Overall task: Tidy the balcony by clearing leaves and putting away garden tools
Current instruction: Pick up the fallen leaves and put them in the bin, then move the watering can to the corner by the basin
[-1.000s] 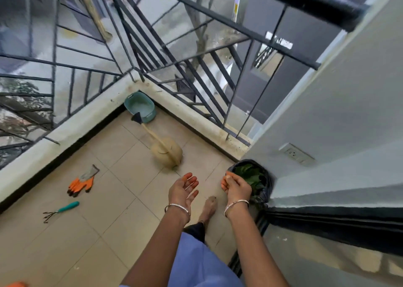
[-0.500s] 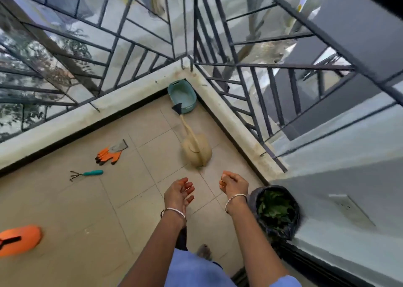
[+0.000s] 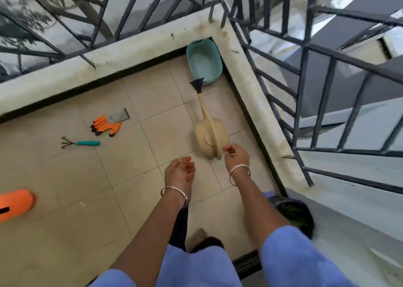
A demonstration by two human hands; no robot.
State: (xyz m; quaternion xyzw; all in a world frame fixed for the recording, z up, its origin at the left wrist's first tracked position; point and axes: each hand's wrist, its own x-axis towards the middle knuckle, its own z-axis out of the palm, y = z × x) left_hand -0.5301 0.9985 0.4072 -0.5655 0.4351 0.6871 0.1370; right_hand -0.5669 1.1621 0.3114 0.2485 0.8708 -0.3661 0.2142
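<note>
A person on a tiled balcony floor point(image 3: 65, 199) is reaching down with the right hand point(image 3: 236, 157) to the rear end of a beige watering can point(image 3: 210, 137), which is standing near the corner of the balcony with its long spout and black rose pointing away from the person. The right fingers point(image 3: 229, 150) are curling against the back of the can's handle; whether they are actually gripping it cannot be told. The left hand point(image 3: 178, 172) is hovering just beside the can on its left, palm turned up, fingers point(image 3: 189, 167) loosely bent and holding nothing. A silver bangle is sitting on each wrist.

Just beyond the can's rose, an empty teal basin point(image 3: 204, 64) is sitting in the corner against the concrete kerb point(image 3: 109, 62) and dark metal railing point(image 3: 301, 103). Well to the left of the can, a pair of orange-and-grey gloves point(image 3: 106, 123) is lying flat, with a teal-handled hand rake point(image 3: 80, 143) near them on the side closer to the person. Farther left, an orange object point(image 3: 15, 203) is showing at the picture's edge. Behind the can and to its right, by the wall, a black bag point(image 3: 310, 223) is holding green leaves point(image 3: 291, 212).
</note>
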